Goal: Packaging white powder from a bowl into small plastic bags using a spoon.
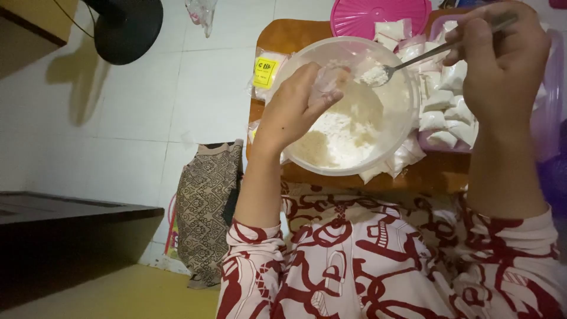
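Gripping a spoon (413, 59) of white powder, right hand (502, 65) tips toward the small bag (326, 80) pinched in left hand (295, 106)

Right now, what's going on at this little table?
A person is portioning white powder. The right hand holds a metal spoon heaped with powder above a clear plastic bowl of the same powder. The left hand holds a small clear bag open at the spoon's tip. Many filled little bags lie in a tray beside the bowl, with a pink lid behind.
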